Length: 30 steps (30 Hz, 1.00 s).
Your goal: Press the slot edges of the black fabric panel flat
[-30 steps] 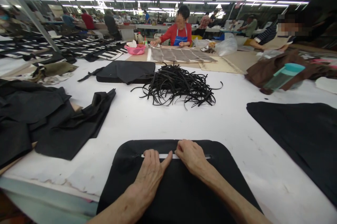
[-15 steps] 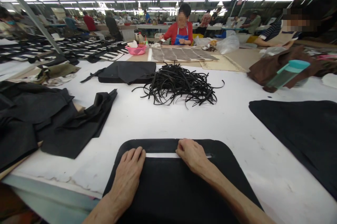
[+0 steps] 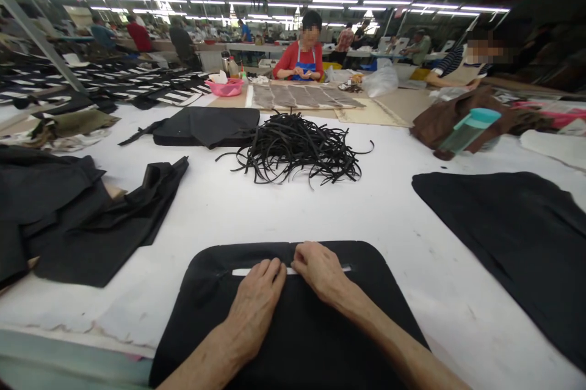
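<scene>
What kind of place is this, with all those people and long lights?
It looks like a sewing workshop or factory, though I can't be sure. There are loose black pieces of material, a heap of black strips and rows of ceiling lights.

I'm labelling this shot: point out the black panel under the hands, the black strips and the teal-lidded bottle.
Black panel (image 3: 300,326): head view, bare surface near its middle.
Black strips (image 3: 296,147): head view, middle of the tangled pile.
Teal-lidded bottle (image 3: 466,132): head view, its see-through body.

Pink basket (image 3: 225,88), teal-lidded bottle (image 3: 466,131), brown cloth (image 3: 437,121), co-worker in red (image 3: 287,60)
</scene>
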{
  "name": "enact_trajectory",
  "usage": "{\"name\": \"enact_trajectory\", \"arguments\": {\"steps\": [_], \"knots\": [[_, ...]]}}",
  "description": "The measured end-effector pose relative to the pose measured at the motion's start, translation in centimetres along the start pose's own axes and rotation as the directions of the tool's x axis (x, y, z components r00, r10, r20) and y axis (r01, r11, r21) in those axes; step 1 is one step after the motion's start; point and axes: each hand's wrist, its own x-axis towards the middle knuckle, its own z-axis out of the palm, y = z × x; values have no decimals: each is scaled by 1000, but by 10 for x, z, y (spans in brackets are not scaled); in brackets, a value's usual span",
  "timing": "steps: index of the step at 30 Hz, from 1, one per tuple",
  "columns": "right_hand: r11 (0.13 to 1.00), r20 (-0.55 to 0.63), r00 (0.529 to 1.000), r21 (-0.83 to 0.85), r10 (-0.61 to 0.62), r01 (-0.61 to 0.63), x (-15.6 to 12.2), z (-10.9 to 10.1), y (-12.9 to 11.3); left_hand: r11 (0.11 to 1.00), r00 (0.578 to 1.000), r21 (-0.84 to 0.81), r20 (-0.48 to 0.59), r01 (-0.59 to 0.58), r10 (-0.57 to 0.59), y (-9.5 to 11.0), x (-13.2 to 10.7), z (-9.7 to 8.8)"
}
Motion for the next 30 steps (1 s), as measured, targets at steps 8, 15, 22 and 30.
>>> {"name": "enact_trajectory", "arguments": {"steps": [8,15,22,30], "knots": [[961,-100,959,45,-267,272,-16,-9,35,998,1000,55,-3,7,-7,-1,-1,5],[913,-95,935,-268,-342,307,-29,-12,70,990,999,138,-40,18,-13,4,-2,6],[932,-156,938,-248,-308,265,-34,-15,80,980,990,200,-132,-23,50,1,-3,21],[971,-114,978,-185,-172,149,-34,-24,71,963,994,258,-55,-79,97,3,-3,18]]}}
